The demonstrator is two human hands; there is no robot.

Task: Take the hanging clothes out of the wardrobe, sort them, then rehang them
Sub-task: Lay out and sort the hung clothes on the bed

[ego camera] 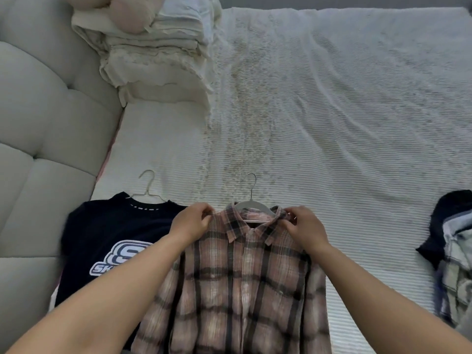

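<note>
While the pink plaid shirt point(245, 282) is spread on the bed point(344, 118) at six o'clock, its left shoulder is pinched by the left hand point(190, 222) and its right shoulder and collar edge by the right hand point(304, 227), fingers curled onto the cloth. A white hanger point(251, 204) is seated inside the collar. At nine o'clock a navy Skechers sweatshirt point(107, 241) is laid on a wire hanger point(148, 190); at three o'clock a pile of clothes point(452, 254) is heaped. At eleven o'clock folded bedding point(158, 54) is stacked. If one shoulder is tugged unevenly, the shirt could probably be slipped off the hanger's arm.
</note>
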